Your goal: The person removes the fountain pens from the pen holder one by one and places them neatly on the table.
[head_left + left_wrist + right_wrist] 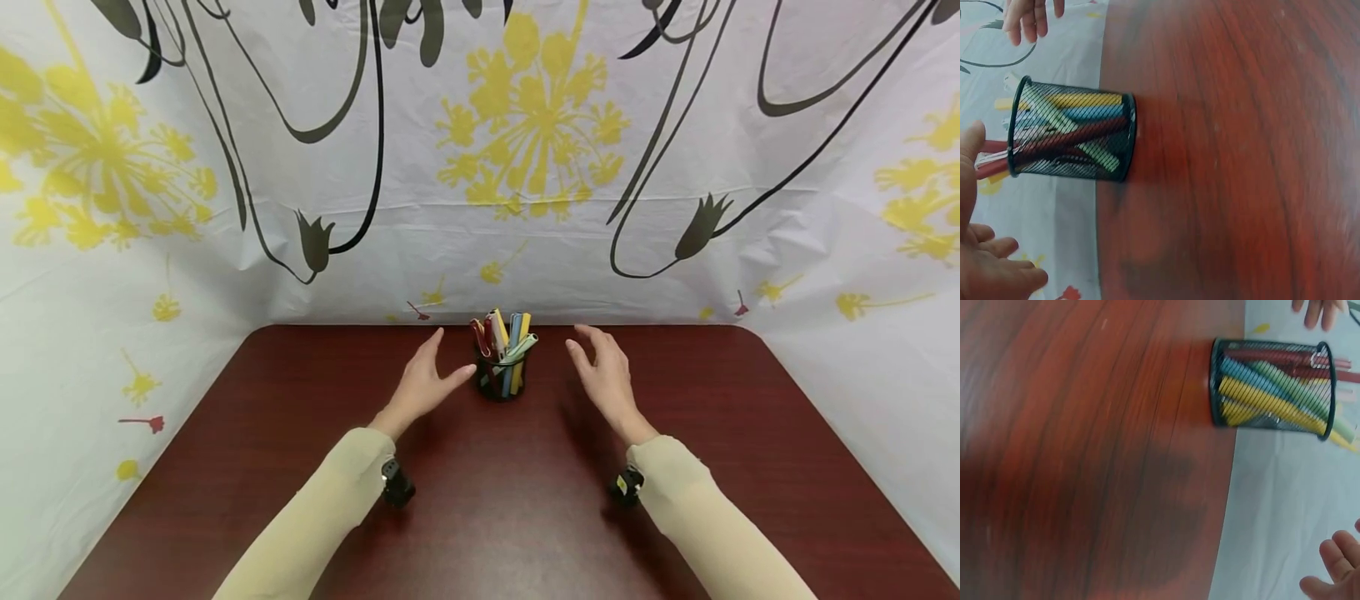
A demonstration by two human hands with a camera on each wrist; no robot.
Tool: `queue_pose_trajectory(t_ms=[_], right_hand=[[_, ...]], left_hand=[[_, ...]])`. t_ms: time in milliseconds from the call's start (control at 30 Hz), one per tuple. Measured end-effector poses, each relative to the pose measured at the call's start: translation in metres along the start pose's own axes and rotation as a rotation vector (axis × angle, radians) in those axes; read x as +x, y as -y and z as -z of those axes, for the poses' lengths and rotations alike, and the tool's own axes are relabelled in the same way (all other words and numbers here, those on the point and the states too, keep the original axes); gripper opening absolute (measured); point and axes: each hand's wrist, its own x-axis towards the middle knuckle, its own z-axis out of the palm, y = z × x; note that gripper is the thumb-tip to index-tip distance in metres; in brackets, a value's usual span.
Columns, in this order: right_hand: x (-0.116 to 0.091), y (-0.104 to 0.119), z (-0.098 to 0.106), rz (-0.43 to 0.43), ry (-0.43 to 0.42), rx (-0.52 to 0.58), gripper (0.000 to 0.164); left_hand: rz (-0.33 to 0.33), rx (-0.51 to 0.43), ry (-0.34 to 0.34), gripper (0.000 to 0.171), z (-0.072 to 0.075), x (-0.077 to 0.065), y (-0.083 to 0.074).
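Note:
A black mesh pen holder (501, 379) stands upright near the far edge of the table, filled with several pens in red, yellow, blue, pale green and white. To its left hovers my left hand (427, 379), thumb spread toward the holder's rim and nothing in its grasp. My right hand (606, 375) is on the other side, farther from the holder, fingers loosely bent and holding nothing. In the left wrist view the pen holder (1072, 128) lies between both hands. The right wrist view shows the holder (1272, 387) apart from the right fingers (1338, 556).
The dark red wooden table (510, 517) has rounded far corners. Behind and beside it hangs a white cloth (420, 267) with yellow flowers and dark stems. Small black cameras sit on both wrists, below the pale sleeves (330, 492).

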Motion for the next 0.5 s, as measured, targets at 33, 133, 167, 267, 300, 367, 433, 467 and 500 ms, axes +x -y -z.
queue_pose_trajectory(t_ms=[33,133,167,267,300,367,433,467,500], right_hand=[[-0.001,0.001,-0.002,-0.014,-0.004,0.025,0.038],[-0.002,0.005,-0.007,-0.054,-0.025,0.087,0.035],[-0.002,0.007,-0.009,-0.067,-0.034,0.108,0.035],[-0.003,0.010,-0.014,-0.118,-0.052,0.164,0.032],[-0.004,0.012,-0.015,-0.136,-0.055,0.181,0.031],[-0.004,0.014,-0.018,-0.172,-0.059,0.213,0.030],[-0.005,0.016,-0.021,-0.207,-0.063,0.246,0.029],[-0.005,0.017,-0.023,-0.221,-0.064,0.262,0.029],[-0.005,0.018,-0.024,-0.235,-0.064,0.280,0.030]], left_hand=[[0.003,-0.039,-0.008,0.088,-0.003,0.001,0.000],[0.032,-0.125,-0.022,0.090,-0.011,0.003,-0.002],[0.039,-0.146,-0.024,0.090,-0.013,0.005,-0.003],[0.042,-0.193,-0.027,0.090,-0.018,0.009,-0.004],[0.039,-0.212,-0.025,0.089,-0.020,0.011,-0.004],[0.034,-0.253,-0.014,0.088,-0.022,0.014,-0.005],[0.031,-0.297,0.003,0.088,-0.025,0.017,-0.006],[0.032,-0.317,0.011,0.088,-0.027,0.019,-0.006],[0.031,-0.334,0.020,0.088,-0.028,0.020,-0.006]])
